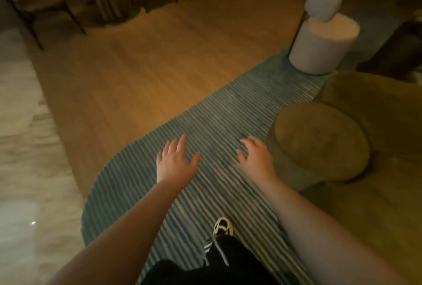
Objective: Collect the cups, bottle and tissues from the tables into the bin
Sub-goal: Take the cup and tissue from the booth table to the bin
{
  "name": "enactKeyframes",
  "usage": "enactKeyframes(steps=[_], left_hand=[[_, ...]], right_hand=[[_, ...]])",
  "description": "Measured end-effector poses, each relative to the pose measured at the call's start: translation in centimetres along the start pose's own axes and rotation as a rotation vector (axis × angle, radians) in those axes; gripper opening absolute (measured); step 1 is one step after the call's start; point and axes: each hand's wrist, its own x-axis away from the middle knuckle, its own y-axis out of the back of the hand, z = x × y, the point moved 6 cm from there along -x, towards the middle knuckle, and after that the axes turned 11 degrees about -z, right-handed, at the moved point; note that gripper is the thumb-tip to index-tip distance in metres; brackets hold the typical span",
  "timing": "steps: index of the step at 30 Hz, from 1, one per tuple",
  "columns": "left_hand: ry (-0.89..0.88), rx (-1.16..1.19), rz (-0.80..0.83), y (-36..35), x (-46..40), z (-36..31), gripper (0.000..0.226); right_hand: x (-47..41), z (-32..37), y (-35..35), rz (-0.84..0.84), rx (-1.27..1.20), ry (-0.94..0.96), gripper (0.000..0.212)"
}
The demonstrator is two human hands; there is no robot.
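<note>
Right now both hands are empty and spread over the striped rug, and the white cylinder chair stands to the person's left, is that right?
Not quite. The head view shows the white cylinder chair to the person's right, at the far end of the striped rug. The rest holds: the left hand and right hand are both empty and spread over the rug.

A ribbed, woven blue-grey rug (205, 129) lies on matt wood-plank flooring (137, 56). Beside it, glossy marble-look tile (25, 147) reflects light. An olive sofa (376, 147) looks like soft velvet, and a cream chair (322, 42) has nubby bouclé cloth.
</note>
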Motion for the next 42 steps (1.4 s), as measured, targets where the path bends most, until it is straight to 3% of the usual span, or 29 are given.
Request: enactKeyframes(steps=[10, 17, 27, 34, 42], left_hand=[[-0.077, 0.062, 0.051, -5.4, -29.8, -10.0, 0.077], [-0.183, 0.072, 0.034, -11.9, -57.8, -16.7, 0.076], [-0.268, 0.052, 0.100, -15.2, -90.1, -28.2, 0.074], [-0.335, 0.070, 0.081, -22.4, -110.6, -40.0, 0.076], [-0.390, 0.013, 0.076, -30.4, -136.4, -59.7, 0.071]], right_hand=[[-28.6, -5.2, 1.8, -0.039, 0.012, -0.124, 0.043], [-54.4, -9.6, -0.8, -0.099, 0.015, -0.197, 0.044], [-85.6, -14.0, 3.4, -0.194, 0.045, -0.340, 0.044], [-107.4, -22.6, 4.9, -0.240, 0.028, -0.374, 0.045], [-136.9, -34.8, 11.3, -0.202, 0.077, -0.321, 0.045]])
